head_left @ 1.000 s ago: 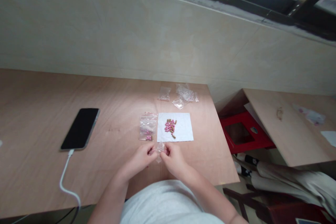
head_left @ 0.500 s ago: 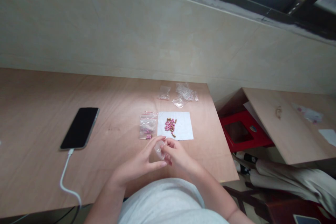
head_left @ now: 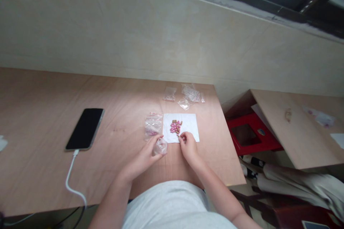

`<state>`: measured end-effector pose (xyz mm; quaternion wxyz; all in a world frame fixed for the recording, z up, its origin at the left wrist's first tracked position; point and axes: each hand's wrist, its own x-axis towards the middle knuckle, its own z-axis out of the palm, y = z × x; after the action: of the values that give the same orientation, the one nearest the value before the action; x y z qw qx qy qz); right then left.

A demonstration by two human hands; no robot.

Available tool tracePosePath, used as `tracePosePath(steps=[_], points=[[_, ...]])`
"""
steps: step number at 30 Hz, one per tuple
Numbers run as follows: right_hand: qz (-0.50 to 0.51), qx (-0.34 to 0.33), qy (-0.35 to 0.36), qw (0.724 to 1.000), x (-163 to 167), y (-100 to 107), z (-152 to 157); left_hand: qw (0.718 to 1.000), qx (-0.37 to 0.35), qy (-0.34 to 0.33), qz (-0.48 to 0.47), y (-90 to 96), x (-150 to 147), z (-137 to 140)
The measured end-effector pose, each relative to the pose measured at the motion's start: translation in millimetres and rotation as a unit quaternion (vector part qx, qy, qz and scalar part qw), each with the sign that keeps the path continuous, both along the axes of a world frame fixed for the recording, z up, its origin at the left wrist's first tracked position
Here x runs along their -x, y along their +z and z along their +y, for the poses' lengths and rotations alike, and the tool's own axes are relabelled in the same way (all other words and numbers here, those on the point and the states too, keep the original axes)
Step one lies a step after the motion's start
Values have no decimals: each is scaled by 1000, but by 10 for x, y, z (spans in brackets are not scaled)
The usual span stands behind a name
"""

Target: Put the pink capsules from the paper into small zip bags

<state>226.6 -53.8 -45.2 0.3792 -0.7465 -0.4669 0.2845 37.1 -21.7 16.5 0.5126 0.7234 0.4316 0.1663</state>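
Observation:
Between the thumb and fingers of my left hand [head_left: 146,155] is a small clear plastic bag [head_left: 161,147], its mouth spread round. My right hand [head_left: 189,145] pinches a small gold tube bead [head_left: 179,136] at the lower edge of a white paper sheet [head_left: 190,123]. On that sheet lies a pile of pink beads [head_left: 175,126] mixed with several gold tube beads. Left of the paper, a zip bag [head_left: 153,123] with pink beads inside is partly covered by my left fingertips.
Empty clear bags [head_left: 190,94] and another small bag [head_left: 170,94] lie near the wall. A phone [head_left: 85,128] with a white cable [head_left: 69,179] is at the left. Beyond the table's right edge are a red box [head_left: 254,134], a second table [head_left: 295,132] and a person's legs [head_left: 292,186].
My right hand has left the bag and moved up and right to the gold tube bead at the paper's edge. My left hand keeps the bag, now rounder and more open.

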Motion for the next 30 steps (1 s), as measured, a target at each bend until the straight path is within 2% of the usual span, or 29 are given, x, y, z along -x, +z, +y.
tracePosePath(steps=[3, 7, 11, 14, 16, 19, 22, 25, 30], points=[[29, -23, 15, 999, 31, 217, -31, 1000, -20, 1, 9, -88, 0, -16], [82, -47, 101, 990, 214, 520, -80, 998, -54, 14, 16, -203, -30, -17], [85, -53, 163, 981, 374, 599, -97, 997, -76, -3, 6, -265, -37, 4], [117, -44, 165, 978, 308, 568, -67, 997, -76, 0, 9, -289, -14, 21], [112, -50, 129, 984, 186, 506, 5, 997, -74, 11, 16, -296, -1, 27], [31, -59, 45, 997, -15, 321, 219, 997, -69, 10, 20, -286, 3, 24], [-58, -31, 8, 998, -154, 94, 501, 998, -63, 5, 18, -266, 10, 10], [-113, -6, 19, 993, -219, -56, 724, 998, -61, 15, 17, -260, 46, 0], [-126, 8, 45, 991, -255, -117, 844, 998, -54, 35, 13, -261, 113, 14]])
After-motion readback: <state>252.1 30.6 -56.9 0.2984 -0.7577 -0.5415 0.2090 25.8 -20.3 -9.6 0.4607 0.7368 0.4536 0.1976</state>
